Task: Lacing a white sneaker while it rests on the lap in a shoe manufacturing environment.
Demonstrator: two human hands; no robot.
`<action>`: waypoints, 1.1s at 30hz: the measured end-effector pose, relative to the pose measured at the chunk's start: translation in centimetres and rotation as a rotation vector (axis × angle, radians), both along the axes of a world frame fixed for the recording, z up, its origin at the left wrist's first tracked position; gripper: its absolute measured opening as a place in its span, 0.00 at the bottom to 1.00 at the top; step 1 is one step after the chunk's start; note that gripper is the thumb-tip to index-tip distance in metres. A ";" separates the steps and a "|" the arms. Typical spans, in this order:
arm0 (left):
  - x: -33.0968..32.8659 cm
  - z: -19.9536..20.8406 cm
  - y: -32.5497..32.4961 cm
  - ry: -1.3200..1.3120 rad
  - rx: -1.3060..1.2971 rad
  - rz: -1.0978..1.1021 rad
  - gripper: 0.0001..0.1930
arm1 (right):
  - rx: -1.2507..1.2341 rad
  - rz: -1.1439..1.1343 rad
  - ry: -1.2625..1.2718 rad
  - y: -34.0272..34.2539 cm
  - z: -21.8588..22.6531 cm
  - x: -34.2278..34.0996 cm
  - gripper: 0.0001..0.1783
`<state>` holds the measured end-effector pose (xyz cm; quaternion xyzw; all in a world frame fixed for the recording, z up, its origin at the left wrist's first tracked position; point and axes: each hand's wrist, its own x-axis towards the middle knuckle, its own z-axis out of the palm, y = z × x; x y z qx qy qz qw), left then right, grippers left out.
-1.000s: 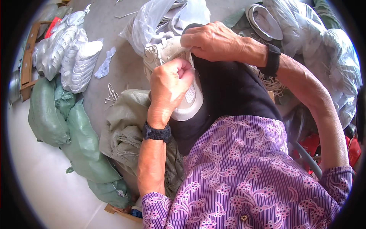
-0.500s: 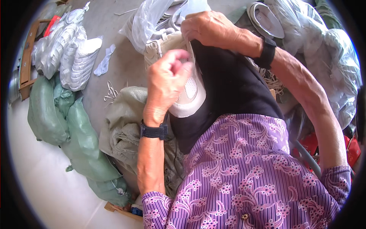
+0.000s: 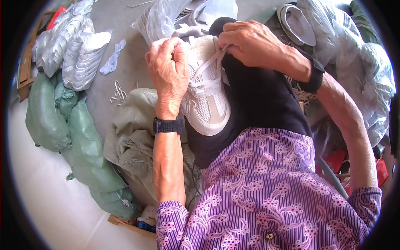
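A white and beige sneaker (image 3: 210,106) rests on my black-clothed thigh (image 3: 254,96), toe toward me. Its white shoelace (image 3: 207,65) crosses the tongue and lower eyelets. At the upper right of the shoe, my right hand (image 3: 254,43) is closed, pinching the lace between thumb and fingers. My left hand (image 3: 167,62) sits against the shoe's left upper edge with its fingers curled. What those fingers grip is hidden behind them.
Stacked white soles (image 3: 85,62) in clear plastic and green sacks (image 3: 89,141) lie at left. A beige sack (image 3: 131,125) is beside my left forearm. Clear plastic bags (image 3: 362,66) fill the right, near a loose white shoe part (image 3: 296,25). Spare laces (image 3: 118,92) lie on the floor.
My left hand has moved up and left, off the front of the shoe, uncovering the laces. My right hand has shifted slightly right and down. A lace now stretches from its fingers across the tongue.
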<state>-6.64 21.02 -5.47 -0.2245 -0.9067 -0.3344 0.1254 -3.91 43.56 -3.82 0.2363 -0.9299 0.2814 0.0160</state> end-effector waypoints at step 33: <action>-0.6 4.9 3.9 -0.879 0.205 -0.283 0.10 | -1.977 -0.101 -0.495 16.6 5.3 5.8 0.11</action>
